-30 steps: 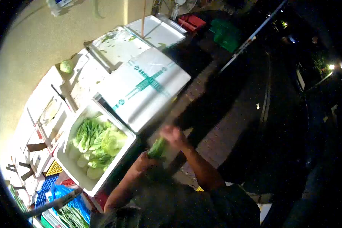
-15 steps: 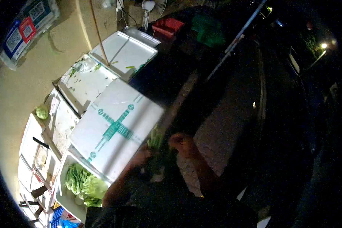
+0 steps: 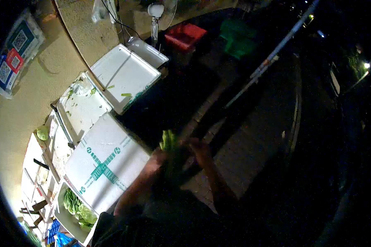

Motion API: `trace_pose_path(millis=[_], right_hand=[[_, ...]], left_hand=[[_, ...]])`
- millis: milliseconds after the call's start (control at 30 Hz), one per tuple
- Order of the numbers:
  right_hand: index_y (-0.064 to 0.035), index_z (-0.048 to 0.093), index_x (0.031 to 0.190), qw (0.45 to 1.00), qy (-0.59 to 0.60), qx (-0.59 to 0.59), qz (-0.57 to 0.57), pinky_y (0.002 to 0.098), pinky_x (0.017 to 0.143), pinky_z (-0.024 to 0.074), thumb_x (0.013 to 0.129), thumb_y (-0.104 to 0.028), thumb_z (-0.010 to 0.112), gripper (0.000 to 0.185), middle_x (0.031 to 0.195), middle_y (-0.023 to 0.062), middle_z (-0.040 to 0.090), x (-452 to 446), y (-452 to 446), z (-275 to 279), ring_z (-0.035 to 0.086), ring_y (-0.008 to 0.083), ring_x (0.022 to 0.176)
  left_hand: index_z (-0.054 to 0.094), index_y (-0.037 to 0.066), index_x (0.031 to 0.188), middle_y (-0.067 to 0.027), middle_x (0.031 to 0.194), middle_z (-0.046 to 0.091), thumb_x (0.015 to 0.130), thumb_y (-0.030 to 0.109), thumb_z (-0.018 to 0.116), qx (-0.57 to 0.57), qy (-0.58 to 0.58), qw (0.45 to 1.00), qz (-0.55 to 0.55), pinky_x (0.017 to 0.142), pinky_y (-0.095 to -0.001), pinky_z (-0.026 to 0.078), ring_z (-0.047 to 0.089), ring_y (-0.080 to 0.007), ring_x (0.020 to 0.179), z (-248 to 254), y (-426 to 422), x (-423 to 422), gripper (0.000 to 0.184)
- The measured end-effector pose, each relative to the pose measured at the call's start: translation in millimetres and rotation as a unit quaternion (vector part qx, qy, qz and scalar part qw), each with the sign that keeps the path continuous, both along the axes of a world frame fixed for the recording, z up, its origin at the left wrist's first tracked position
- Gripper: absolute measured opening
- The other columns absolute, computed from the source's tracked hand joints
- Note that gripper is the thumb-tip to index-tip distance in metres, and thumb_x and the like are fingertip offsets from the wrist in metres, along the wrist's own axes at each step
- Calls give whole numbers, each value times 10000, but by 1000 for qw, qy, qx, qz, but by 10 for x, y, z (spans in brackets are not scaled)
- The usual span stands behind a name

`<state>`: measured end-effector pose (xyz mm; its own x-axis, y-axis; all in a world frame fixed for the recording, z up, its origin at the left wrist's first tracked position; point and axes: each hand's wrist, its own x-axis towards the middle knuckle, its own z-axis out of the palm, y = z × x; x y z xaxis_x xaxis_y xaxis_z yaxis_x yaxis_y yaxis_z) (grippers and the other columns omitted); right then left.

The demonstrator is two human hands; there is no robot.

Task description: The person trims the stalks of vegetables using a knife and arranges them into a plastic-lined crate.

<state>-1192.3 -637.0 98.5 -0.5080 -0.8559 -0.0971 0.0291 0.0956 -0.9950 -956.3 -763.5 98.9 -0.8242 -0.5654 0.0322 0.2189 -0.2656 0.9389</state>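
Note:
In front of my body, my left hand (image 3: 154,159) is closed around a bunch of green-stalked vegetables (image 3: 167,140), with the pale cut ends pointing up and away. The lower part of the bunch fades into shadow, so its exact kind is unclear. Just to the right of the stalks is my right hand (image 3: 198,148), raised, dark and blurred; its fingers cannot be made out well. A white foam box lid (image 3: 123,164) with green tape lies left of my left hand.
Leafy lettuce (image 3: 79,210) sits in a white foam box (image 3: 61,210) at lower left. Foam trays (image 3: 123,74) with leaf scraps line the wall. A red crate (image 3: 185,36) and green crate (image 3: 238,39) stand beyond. A slanted pole (image 3: 272,55) crosses the dark right side.
The view has shifted, so the foam boxes sit further left and lower. My right hand has come nearer the stalks' upper end. My left hand keeps its grip.

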Motion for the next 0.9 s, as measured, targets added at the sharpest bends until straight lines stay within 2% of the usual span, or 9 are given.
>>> trace_pose_path(millis=[67, 200, 300, 400, 533, 633, 700, 767, 900], right_hand=[[-58, 672, 1105, 992, 78, -78, -58, 299, 655, 515, 943, -144, 640, 186, 957, 18, 700, -470, 81, -833, 612, 110, 742], [-63, 665, 1062, 987, -47, 135, -79, 302, 608, 503, 940, -176, 653, 166, 917, 19, 687, -1021, 261, -623, 601, 110, 705], [-65, 661, 1060, 966, -88, 204, -133, 303, 597, 501, 941, -184, 654, 169, 908, 21, 684, -1518, 326, -698, 599, 113, 695], [-67, 658, 1059, 944, -119, 254, -177, 305, 585, 498, 941, -193, 655, 173, 900, 22, 680, -2023, 72, -814, 596, 115, 685], [-69, 653, 1057, 918, -155, 299, -207, 306, 570, 496, 941, -205, 657, 178, 888, 25, 675, -2669, -576, -978, 593, 117, 672], [-71, 650, 1056, 900, -176, 333, -219, 307, 559, 493, 942, -213, 658, 182, 879, 26, 672, -2959, -983, -1083, 591, 119, 662], [-72, 647, 1055, 890, -188, 352, -220, 308, 551, 492, 942, -219, 659, 186, 874, 28, 670, -3135, -1193, -1106, 589, 121, 656], [-73, 645, 1054, 884, -193, 366, -216, 309, 544, 491, 942, -225, 660, 189, 868, 29, 667, -3276, -1353, -1126, 588, 122, 649], [-76, 640, 1052, 877, -196, 390, -201, 311, 528, 488, 943, -236, 661, 195, 856, 31, 662, -3485, -1530, -1097, 584, 125, 636]], left_hand=[[600, 2, 1230, -126, 1112, 665, 877, 239, 708, 2, 3, 998, 56, 844, -371, 531, 639, -251, 1024, -30, -365, -340, 439], [636, 0, 1133, -121, 992, 684, 876, 238, 693, 280, -28, 949, 142, 784, -395, 541, 664, -252, 921, 527, -1368, -1245, 356], [641, 14, 1099, -97, 932, 679, 877, 213, 669, 284, -41, 944, 165, 707, -374, 540, 663, -216, 807, 499, -2287, -1918, 299], [642, 13, 1086, -76, 875, 672, 867, 241, 680, 315, -16, 915, 253, 661, -353, 525, 644, -203, 734, -253, -3478, -2683, 318], [646, 5, 921, -84, 791, 655, 832, 268, 725, 214, -125, 913, 323, 604, -327, 494, 623, -186, 685, -877, -4837, -3327, 289], [642, -9, 878, -103, 801, 662, 807, 223, 750, 159, -125, 903, 378, 585, -350, 499, 631, -193, 683, -1127, -5615, -3742, 265], [644, -34, 907, -111, 823, 675, 765, 215, 785, 180, -197, 883, 386, 612, -391, 522, 658, -231, 718, -1406, -6042, -3887, 319], [649, -44, 943, -118, 846, 681, 748, 238, 800, 136, -264, 856, 424, 655, -409, 541, 673, -253, 758, -2169, -6411, -3964, 374], [653, -17, 1124, -175, 1016, 708, 716, 339, 820, 120, -317, 863, 373, 818, -412, 562, 695, -285, 926, -3127, -6719, -3960, 566]])
